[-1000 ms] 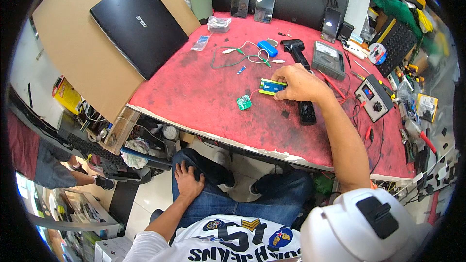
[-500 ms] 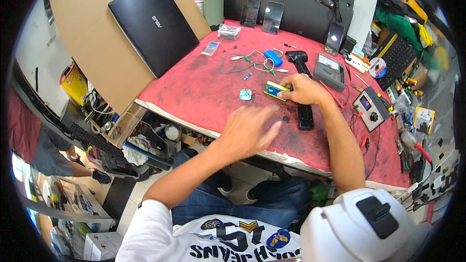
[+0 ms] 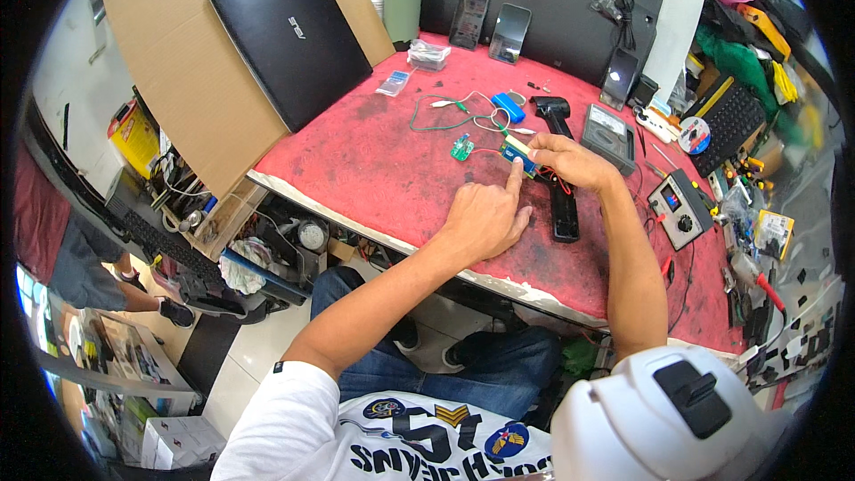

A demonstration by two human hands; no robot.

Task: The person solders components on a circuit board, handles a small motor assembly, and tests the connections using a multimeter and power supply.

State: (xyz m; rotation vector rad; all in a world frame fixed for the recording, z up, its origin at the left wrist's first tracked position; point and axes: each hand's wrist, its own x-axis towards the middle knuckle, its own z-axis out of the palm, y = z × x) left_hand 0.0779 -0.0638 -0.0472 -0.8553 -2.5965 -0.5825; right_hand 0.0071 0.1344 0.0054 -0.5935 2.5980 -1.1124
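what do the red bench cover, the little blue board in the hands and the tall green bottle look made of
Red bench cover: looks like felt or rubbery matting, matte and stained dark, pale edge curling. Small blue board, held by the right hand and touched by the left hand: likely a rigid circuit board, wires attached. Tall green bottle: smooth, possibly painted metal or plastic; unclear.

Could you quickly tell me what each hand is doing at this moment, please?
Left hand: holds nothing, index finger stretched out to the small blue circuit board.
Right hand: grip closed on that small blue circuit board, above the red mat.
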